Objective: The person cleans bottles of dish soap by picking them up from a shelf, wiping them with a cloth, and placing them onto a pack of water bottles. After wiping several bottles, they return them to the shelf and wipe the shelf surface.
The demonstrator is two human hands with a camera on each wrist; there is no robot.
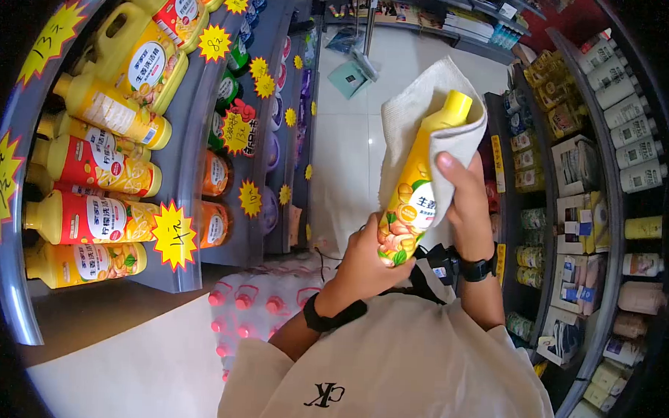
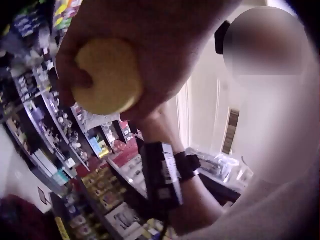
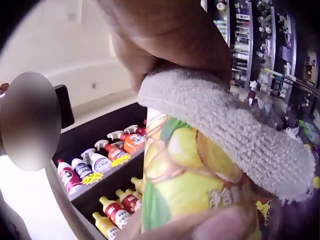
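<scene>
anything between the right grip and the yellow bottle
Yes: the pale cloth lies between the right grip and the yellow bottle. Nothing visible separates the left grip from the bottle's lower end.
</scene>
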